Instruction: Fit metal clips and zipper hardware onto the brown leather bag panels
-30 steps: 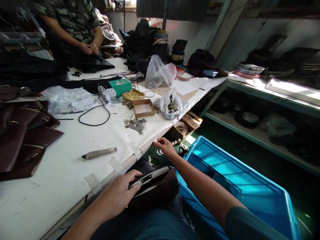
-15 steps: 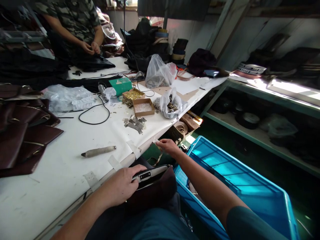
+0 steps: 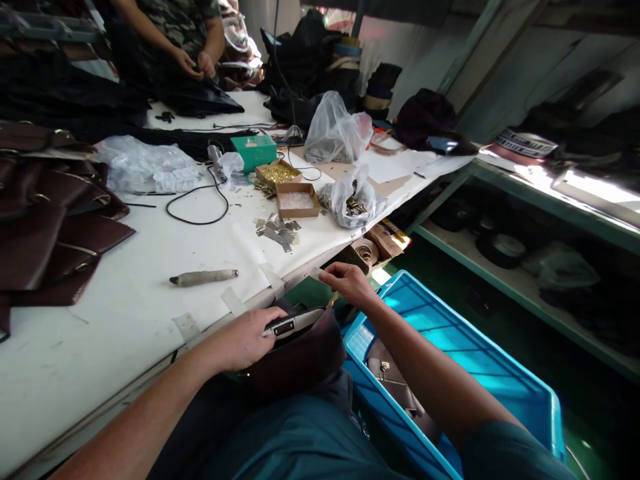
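Observation:
A dark brown leather bag [image 3: 300, 353] rests on my lap, its mouth turned up. My left hand [image 3: 245, 339] is closed on the bag's rim, thumb and fingers at the pale inner edge. A small dark metal plate [image 3: 284, 328] is set in that edge, just beside my fingertips. My right hand [image 3: 350, 283] is raised over the gap between table and crate. Its thumb and forefinger pinch a small pale flat piece [image 3: 316, 273], whose material I cannot make out. Below my right forearm, another brown bag [image 3: 395, 380] with a metal clasp lies in the blue crate [image 3: 500, 353].
On the white table [image 3: 125, 360] lie a wrapped tool [image 3: 204, 277], loose metal plates [image 3: 278, 231], open small boxes [image 3: 298, 201], a plastic bag of hardware [image 3: 357, 200] and stacked leather pieces [image 3: 45, 220]. A co-worker [image 3: 195, 47] stands across it. Shelving [image 3: 525, 267] stands at right.
The view has shifted, so the table items sit higher in the picture. My left hand still grips the bag; my right hand still pinches the pale piece. More of the crate's bag shows.

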A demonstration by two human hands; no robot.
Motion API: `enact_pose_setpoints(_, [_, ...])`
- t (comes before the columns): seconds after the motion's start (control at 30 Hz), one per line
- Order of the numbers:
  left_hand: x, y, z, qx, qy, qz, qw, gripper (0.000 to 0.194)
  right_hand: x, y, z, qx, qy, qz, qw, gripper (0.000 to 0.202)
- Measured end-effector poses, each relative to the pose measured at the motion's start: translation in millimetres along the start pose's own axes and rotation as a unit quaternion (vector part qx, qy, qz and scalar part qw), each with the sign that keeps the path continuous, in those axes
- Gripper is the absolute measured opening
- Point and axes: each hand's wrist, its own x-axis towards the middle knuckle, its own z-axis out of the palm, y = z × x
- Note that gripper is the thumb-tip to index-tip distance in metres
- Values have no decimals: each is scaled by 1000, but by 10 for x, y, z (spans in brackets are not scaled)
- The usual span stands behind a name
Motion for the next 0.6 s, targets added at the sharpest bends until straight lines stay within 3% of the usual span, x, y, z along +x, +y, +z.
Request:
enact_pose_setpoints(0.1, [18,-50,32,-60,5,18,998,40,-253,-324,60,-61,-88,-95,990,35])
enact_pose_setpoints(0.23, [-4,-65,39,-63,7,-5,998,41,-466,-610,288,-204,-211,-238,926,20])
enact_pose_setpoints(0.4, [-71,-220,31,-73,7,-31,997,46,-577,-623,461,-342,-199,-289,872,16])
enact_pose_setpoints(0.6, [-113,-329,46,-121,4,-33,992,56,-649,-526,577,-340,-165,-225,898,14])
